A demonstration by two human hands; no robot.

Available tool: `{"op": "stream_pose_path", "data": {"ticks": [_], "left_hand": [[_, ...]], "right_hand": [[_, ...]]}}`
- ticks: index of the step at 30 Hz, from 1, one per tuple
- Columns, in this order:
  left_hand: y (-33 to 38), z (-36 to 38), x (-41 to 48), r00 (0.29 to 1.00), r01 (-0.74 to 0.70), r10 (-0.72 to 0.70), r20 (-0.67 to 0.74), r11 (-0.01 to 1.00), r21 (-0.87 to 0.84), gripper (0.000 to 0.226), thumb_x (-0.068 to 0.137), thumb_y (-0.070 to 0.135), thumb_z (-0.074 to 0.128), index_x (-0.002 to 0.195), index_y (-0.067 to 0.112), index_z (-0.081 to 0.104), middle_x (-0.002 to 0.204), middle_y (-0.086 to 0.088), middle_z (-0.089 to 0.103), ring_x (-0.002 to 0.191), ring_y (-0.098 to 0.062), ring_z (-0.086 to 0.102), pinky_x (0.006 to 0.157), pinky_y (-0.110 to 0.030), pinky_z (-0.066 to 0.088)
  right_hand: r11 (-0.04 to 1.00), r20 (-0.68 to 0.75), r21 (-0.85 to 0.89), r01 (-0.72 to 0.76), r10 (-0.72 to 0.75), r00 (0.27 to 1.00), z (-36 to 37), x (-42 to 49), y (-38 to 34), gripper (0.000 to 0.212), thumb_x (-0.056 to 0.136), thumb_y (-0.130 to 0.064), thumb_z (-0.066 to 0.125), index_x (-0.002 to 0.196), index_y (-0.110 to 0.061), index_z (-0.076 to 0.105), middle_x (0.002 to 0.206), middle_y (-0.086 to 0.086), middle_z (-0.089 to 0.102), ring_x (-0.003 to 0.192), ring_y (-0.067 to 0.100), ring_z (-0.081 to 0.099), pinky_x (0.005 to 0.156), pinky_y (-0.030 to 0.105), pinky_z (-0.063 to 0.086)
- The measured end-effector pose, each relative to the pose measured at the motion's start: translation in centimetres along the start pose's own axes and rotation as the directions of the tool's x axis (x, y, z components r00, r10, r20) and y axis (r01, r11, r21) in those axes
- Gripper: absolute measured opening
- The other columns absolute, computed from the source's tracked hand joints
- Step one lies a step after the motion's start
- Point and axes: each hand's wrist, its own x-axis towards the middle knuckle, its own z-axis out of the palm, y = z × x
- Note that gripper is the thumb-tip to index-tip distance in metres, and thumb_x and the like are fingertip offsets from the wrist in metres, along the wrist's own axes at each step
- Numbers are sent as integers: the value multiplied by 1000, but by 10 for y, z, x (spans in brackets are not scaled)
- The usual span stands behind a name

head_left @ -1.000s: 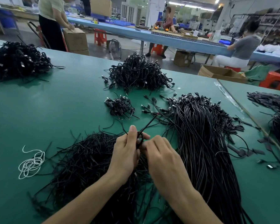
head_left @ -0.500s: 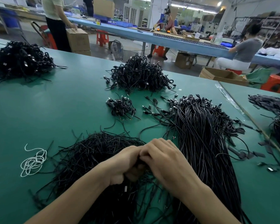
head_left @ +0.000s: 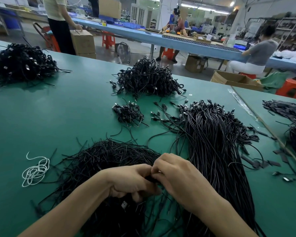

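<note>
The green counter (head_left: pixel 61 117) fills most of the view. The biggest thing on it is a long sheaf of black cables (head_left: pixel 212 151), lying at 2 o'clock from the hands, with its plug ends fanned out at the far end. Next in size is a loose heap of thin black wire ties (head_left: pixel 101 159), which spreads from 9 to 12 o'clock of the hands and runs under them. A tangled mound of coiled cables (head_left: pixel 149 79) sits far off at 12 o'clock, and another dark mound (head_left: pixel 20 64) lies at 10 o'clock near the counter's far edge. A small bundle (head_left: pixel 128 112) lies between the far mound and the tie heap. A coil of white cord (head_left: pixel 35 170) lies alone at 9 o'clock.

The left hand (head_left: pixel 130 180) and right hand (head_left: pixel 181 177) meet knuckle to knuckle just over the tie heap. Both are curled round one black cable (head_left: pixel 148 178), the right pinching it with its fingertips. Only a dark sliver of it shows between them, and a metal-tipped plug (head_left: pixel 124 205) pokes out beneath the left hand
</note>
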Motion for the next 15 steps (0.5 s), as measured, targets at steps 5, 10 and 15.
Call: {"op": "stream_pose_path", "data": {"ticks": [5, 10, 15], "left_hand": [[-1, 1, 1, 990, -84, 107, 93, 971, -224, 15, 87, 8, 59, 78, 18, 55, 57, 6, 35, 47, -5, 31, 39, -14, 34], [-3, 5, 6, 994, -50, 71, 84, 972, -230, 16, 87, 3, 55, 79, 17, 54, 54, 10, 39, 44, -4, 32, 38, -15, 31], [-3, 11, 15, 990, -125, 140, -16, 821, -557, 22, 90, -2, 54, 76, 14, 59, 58, 6, 43, 48, -5, 32, 41, -16, 26]], "right_hand": [[981, 27, -133, 139, -136, 990, 2, -3, -1, 30, 70, -6, 80, 92, -21, 65, 86, -5, 64, 75, 16, 60, 65, 29, 52], [990, 47, -75, 117, -113, 992, 5, -2, 3, 23, 85, -9, 67, 100, -21, 53, 85, -6, 57, 77, 15, 53, 69, 29, 49], [996, -46, -86, 20, -24, 999, 8, -1, 7, 16, 91, -8, 61, 95, -19, 49, 85, -5, 56, 78, 15, 48, 71, 29, 46]]}}
